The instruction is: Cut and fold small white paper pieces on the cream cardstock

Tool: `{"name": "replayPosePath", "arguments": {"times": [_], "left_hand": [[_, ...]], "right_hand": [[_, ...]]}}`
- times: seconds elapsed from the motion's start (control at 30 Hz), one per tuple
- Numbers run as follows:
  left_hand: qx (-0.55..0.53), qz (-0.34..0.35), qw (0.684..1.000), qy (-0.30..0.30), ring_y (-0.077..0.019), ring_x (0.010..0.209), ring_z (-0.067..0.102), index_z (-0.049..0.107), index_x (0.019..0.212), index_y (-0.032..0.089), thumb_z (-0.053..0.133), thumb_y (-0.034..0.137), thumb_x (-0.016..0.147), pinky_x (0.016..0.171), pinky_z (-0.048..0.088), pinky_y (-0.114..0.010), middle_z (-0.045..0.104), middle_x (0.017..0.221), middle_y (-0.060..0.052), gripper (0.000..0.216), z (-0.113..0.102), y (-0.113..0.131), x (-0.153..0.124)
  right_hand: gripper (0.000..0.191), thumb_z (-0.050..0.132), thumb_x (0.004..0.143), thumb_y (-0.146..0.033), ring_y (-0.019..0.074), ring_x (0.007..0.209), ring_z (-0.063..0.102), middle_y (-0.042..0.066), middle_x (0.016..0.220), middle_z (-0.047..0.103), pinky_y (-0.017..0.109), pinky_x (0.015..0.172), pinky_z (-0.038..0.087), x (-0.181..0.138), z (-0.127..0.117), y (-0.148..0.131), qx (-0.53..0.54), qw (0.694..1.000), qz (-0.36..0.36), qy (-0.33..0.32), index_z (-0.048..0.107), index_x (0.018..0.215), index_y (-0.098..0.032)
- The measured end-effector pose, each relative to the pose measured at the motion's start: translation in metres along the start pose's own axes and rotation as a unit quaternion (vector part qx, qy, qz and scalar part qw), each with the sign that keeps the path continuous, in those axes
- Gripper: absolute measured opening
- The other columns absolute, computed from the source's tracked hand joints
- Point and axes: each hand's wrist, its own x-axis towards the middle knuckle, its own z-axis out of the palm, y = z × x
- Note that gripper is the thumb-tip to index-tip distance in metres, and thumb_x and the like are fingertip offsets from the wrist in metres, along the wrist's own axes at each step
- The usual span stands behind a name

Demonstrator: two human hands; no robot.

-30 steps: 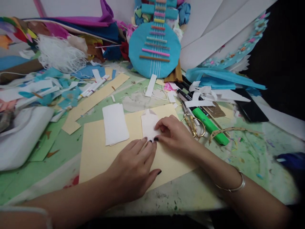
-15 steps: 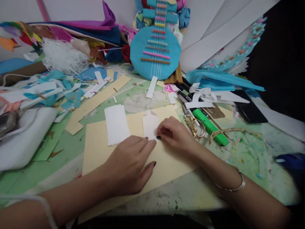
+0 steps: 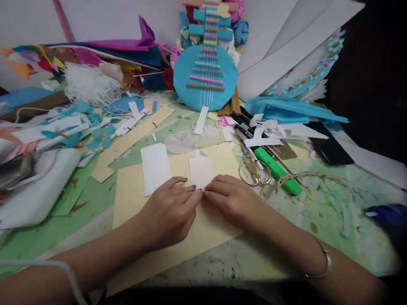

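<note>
A small white paper cut-out (image 3: 200,169) with a notched top lies on a cream card sheet (image 3: 133,199). My left hand (image 3: 170,209) rests on the card with its fingertips pinched at the cut-out's lower edge. Facing it, my right hand (image 3: 230,199) has its fingertips on the same lower edge, fingers curled. A second white paper rectangle (image 3: 155,168) lies flat to the left of the cut-out.
Gold scissors (image 3: 253,168) and a green marker (image 3: 278,171) lie right of my hands. A blue paper guitar (image 3: 205,72) stands at the back among tissue scraps, white strips and pens. A black phone (image 3: 330,148) is at right, a white bag (image 3: 38,190) at left.
My right hand slid down from the cut-out's side to its lower edge, and my left hand's fingers curled in to meet it. The view tilted down slightly.
</note>
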Motion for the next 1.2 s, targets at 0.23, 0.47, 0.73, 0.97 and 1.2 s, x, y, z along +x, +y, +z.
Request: {"name": "replayPosePath", "arguments": {"times": [0.23,0.47,0.73,0.97,1.2], "left_hand": [[0.000,-0.005,1.000,0.025,-0.0182,0.078,0.066,0.060,0.094,0.010,0.048,0.009,0.080,0.083,0.051,-0.040,0.070,0.082,-0.008,0.019,0.003,-0.004,0.000],[0.016,-0.027,0.999,0.039,-0.0256,0.092,0.066,0.063,0.085,0.012,0.051,0.010,0.077,0.093,0.044,-0.050,0.071,0.075,-0.008,0.015,0.001,-0.006,0.003],[0.015,-0.038,0.998,0.049,-0.0248,0.093,0.066,0.064,0.083,0.013,0.052,0.008,0.077,0.093,0.044,-0.050,0.071,0.074,-0.007,0.014,0.001,-0.014,0.003],[-0.013,-0.005,0.999,0.036,-0.0239,0.097,0.064,0.066,0.085,0.014,0.054,0.008,0.077,0.098,0.040,-0.052,0.070,0.080,-0.007,0.016,0.002,-0.009,0.004],[0.012,-0.007,1.000,0.004,-0.0267,0.098,0.059,0.066,0.088,0.012,0.053,0.010,0.078,0.095,0.041,-0.052,0.067,0.087,-0.011,0.016,0.000,-0.003,0.004]], "right_hand": [[0.022,0.045,0.086,-0.005,0.0244,0.083,0.056,0.017,0.087,0.066,0.036,0.070,0.046,-0.003,-0.004,-0.030,-0.145,0.989,-0.024,-0.019,0.065,0.096,-0.002],[0.026,0.045,0.084,-0.003,0.0288,0.087,0.058,0.023,0.090,0.066,0.042,0.073,0.047,-0.003,-0.001,-0.038,-0.164,0.985,-0.022,-0.039,0.064,0.101,0.003],[0.021,0.048,0.084,-0.004,0.0255,0.086,0.059,0.016,0.087,0.069,0.038,0.073,0.047,-0.004,-0.002,-0.023,-0.064,0.998,0.021,-0.004,0.067,0.091,-0.007],[0.020,0.052,0.082,-0.008,0.0168,0.079,0.059,0.004,0.080,0.070,0.029,0.070,0.045,-0.002,-0.004,0.022,0.122,0.975,0.177,0.056,0.070,0.086,-0.019],[0.008,0.062,0.079,-0.016,0.0181,0.091,0.052,0.005,0.089,0.061,0.032,0.081,0.040,0.007,0.000,0.020,0.180,0.962,0.205,0.009,0.066,0.084,-0.020]]}}
